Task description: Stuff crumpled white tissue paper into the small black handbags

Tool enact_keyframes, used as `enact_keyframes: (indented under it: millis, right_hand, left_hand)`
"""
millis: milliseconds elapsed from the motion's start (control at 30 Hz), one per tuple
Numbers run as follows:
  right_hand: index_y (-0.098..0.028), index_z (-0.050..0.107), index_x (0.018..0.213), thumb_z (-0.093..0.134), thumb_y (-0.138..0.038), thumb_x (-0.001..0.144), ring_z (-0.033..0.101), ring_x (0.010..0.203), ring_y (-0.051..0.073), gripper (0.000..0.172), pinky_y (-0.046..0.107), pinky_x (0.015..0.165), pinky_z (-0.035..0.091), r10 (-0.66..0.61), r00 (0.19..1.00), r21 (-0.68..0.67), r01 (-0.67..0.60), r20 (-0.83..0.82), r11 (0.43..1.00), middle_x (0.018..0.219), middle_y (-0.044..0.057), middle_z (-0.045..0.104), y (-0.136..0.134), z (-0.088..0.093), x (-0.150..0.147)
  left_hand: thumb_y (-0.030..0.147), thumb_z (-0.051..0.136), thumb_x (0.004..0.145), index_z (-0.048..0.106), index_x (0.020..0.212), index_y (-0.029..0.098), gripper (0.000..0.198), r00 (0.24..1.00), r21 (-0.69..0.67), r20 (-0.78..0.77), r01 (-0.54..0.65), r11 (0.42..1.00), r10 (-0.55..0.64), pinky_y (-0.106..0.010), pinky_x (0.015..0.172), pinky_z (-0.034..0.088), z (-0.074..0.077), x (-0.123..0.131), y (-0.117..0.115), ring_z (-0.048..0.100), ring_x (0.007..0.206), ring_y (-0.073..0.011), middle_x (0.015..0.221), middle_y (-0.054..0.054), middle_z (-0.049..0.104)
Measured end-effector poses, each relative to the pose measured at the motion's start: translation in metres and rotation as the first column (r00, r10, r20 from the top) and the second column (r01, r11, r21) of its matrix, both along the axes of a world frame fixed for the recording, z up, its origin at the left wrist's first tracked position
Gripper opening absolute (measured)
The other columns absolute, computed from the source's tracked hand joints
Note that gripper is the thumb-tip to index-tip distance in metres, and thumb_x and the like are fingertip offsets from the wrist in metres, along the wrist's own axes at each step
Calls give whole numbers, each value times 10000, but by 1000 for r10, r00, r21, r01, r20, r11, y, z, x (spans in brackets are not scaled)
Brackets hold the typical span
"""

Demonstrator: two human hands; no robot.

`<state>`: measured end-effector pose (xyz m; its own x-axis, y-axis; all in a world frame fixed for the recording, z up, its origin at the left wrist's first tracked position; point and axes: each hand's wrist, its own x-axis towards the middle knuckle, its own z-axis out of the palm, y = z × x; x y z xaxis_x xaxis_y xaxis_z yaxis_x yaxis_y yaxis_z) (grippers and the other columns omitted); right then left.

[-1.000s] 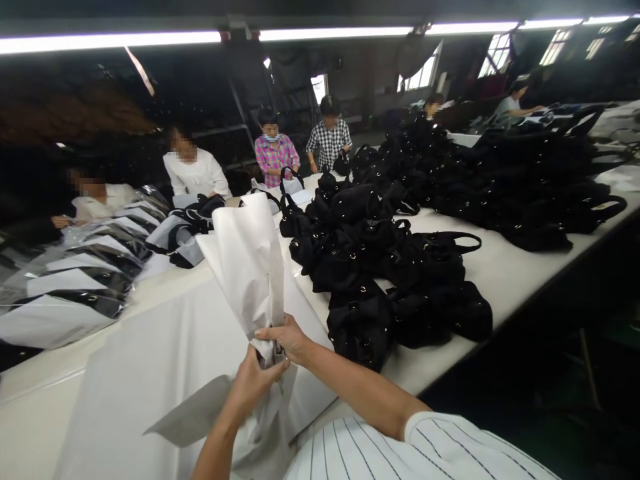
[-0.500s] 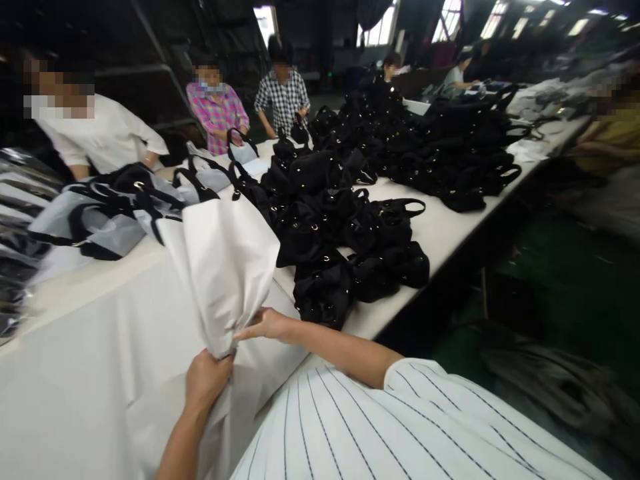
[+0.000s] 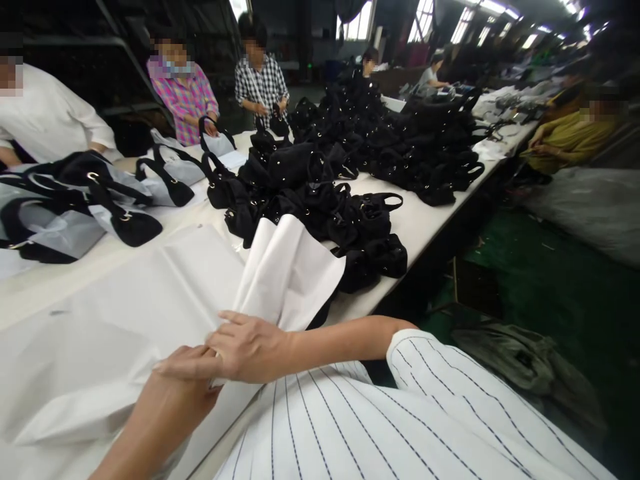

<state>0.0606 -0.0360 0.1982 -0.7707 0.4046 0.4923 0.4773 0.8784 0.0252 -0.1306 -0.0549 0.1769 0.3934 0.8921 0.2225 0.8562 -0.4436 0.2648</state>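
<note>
A white paper sheet (image 3: pixel 293 273) is gathered into folds near the table's front edge, its top fanned out toward the black bags. My left hand (image 3: pixel 183 383) is closed round the bunched part of the paper, partly hidden under the other hand. My right hand (image 3: pixel 247 350) lies across it with bent fingers, pressing over the left hand and the gathered paper. Beneath both hands, more large white sheets (image 3: pixel 115 313) lie spread over the table with creases in them. What is inside my grip is covered by the fingers.
A heap of black bags (image 3: pixel 310 173) with metal rings covers the table (image 3: pixel 425 220) ahead. Grey and black bags (image 3: pixel 75 200) lie at the left. Several people stand across the table; one person in yellow (image 3: pixel 565 143) sits at the right. A wooden frame (image 3: pixel 470 287) is on the green floor.
The upright bunched paper has swung down and to the right. My right hand has moved from beside the bunch to over my left hand. The view has turned somewhat to the right.
</note>
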Motion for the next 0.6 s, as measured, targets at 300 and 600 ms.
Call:
enact_keyframes:
  millis: [300, 600]
  right_hand:
    - [-71, 349, 1454, 537, -171, 883, 569, 792, 217, 610, 365, 755, 418, -182, 981, -209, 191, 60, 959, 873, 82, 639, 11, 47, 50]
    - [-226, 98, 1554, 562, -117, 805, 671, 931, 243, 888, 350, 799, 550, -217, 966, -438, 136, -140, 888, 1132, 87, 688, 11, 50, 72]
  left_hand:
    - [198, 582, 684, 532, 1138, 195, 457, 993, 154, -9, -112, 982, 114, -498, 1031, 387, 67, 45, 0, 581, 996, -322, 941, -103, 640]
    - [9, 511, 716, 533, 1092, 218, 431, 957, 213, 209, 156, 965, -201, -433, 894, 517, 84, 79, 3, 577, 1060, -274, 1122, -125, 595]
